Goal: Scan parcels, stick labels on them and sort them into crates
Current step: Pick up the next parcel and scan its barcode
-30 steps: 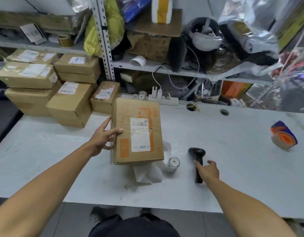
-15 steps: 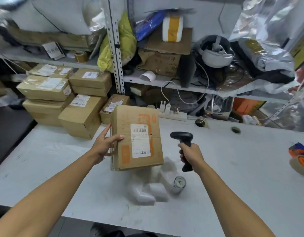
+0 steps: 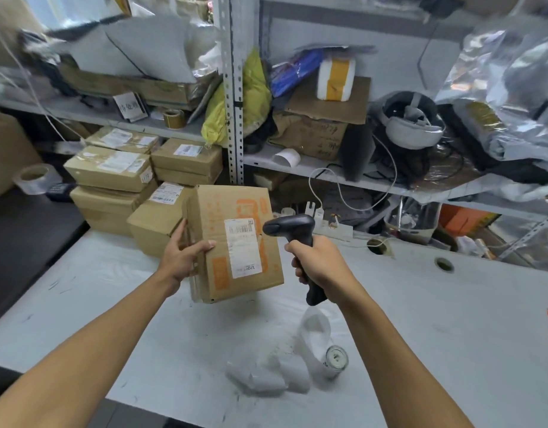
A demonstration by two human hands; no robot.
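A brown cardboard parcel (image 3: 235, 242) with orange print and a white barcode label (image 3: 243, 248) is held tilted above the white table (image 3: 451, 319). My left hand (image 3: 183, 257) grips its left edge, thumb across the front face. My right hand (image 3: 319, 261) grips the handle of a black barcode scanner (image 3: 292, 230), whose head points left at the label from close by. A roll of white labels (image 3: 331, 359) with a loose paper strip lies on the table below my right arm.
Several taped cardboard parcels (image 3: 118, 174) are stacked at the table's back left. Metal shelves (image 3: 232, 88) full of clutter stand behind. A power strip (image 3: 334, 227) and two cable holes (image 3: 444, 264) are at the table's rear. A tape roll (image 3: 35, 179) sits at far left.
My right hand picked the scanner up off the table and raised it beside the parcel's label. My left hand kept the parcel and lifted it a little.
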